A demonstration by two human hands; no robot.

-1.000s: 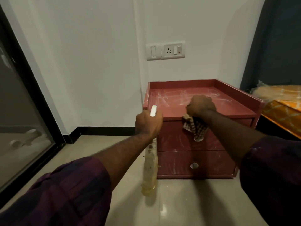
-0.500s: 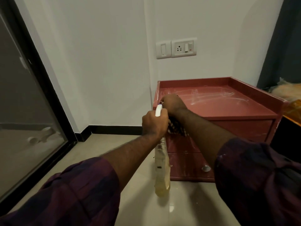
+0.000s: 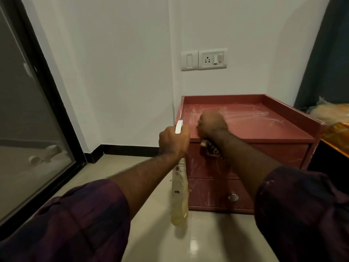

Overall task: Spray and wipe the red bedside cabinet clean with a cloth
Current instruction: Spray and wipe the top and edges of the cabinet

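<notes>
The red bedside cabinet (image 3: 264, 127) stands against the white wall, its top streaked with wet smears. My right hand (image 3: 212, 123) grips a checked cloth (image 3: 212, 150) at the front left part of the top; the cloth's loose end hangs over the front edge onto the upper drawer. My left hand (image 3: 173, 140) holds a spray bottle (image 3: 179, 197) by its white trigger head, just left of the cabinet's front corner. The bottle's yellowish body hangs down in front of the drawers.
A glass sliding door (image 3: 28, 138) with a black frame fills the left side. A switch and socket plate (image 3: 204, 58) sits on the wall above the cabinet. A bed with orange bedding (image 3: 334, 127) adjoins the cabinet on the right. Tiled floor (image 3: 207, 241) lies below.
My right hand with the cloth swept left across the top, then came back slightly right. My left hand has kept the bottle beside the cabinet. The view has shifted.
</notes>
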